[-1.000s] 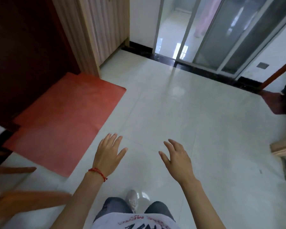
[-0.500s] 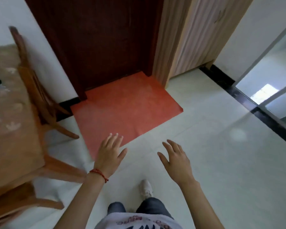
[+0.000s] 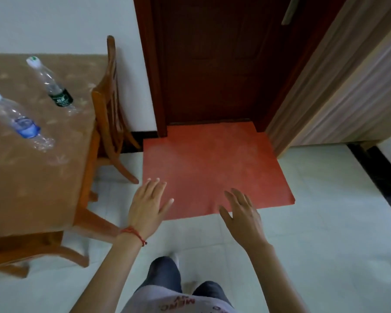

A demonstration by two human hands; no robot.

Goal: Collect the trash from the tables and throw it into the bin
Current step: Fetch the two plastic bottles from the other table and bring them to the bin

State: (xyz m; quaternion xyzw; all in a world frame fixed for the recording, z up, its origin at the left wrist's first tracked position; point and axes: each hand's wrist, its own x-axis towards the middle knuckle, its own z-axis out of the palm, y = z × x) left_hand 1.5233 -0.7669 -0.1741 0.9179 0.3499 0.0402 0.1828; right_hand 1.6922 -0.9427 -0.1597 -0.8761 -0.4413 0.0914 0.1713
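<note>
Swinging left since a moment ago, the view now takes in much more of the table [image 3: 32,177] and two bottles that were out of sight before, while the glass doors have dropped out of frame. Both hands hang in the air in front of the body as before. The left hand [image 3: 148,205] is spread flat, fingers straight and holding nothing, with a red string [image 3: 133,232] round its wrist. The right hand [image 3: 242,215] is likewise spread and holds nothing. Beneath them lie the red mat [image 3: 212,166] and pale floor tiles [image 3: 325,222]. Left of the left hand, a wooden chair [image 3: 108,114] is pushed against the table's edge. On the table stand two clear plastic bottles (both capped, apparently nearly empty): the green-label bottle [image 3: 54,86] nearer the chair, the blue-label bottle [image 3: 18,120] farther left. Behind the mat is a dark door [image 3: 212,64].
</note>
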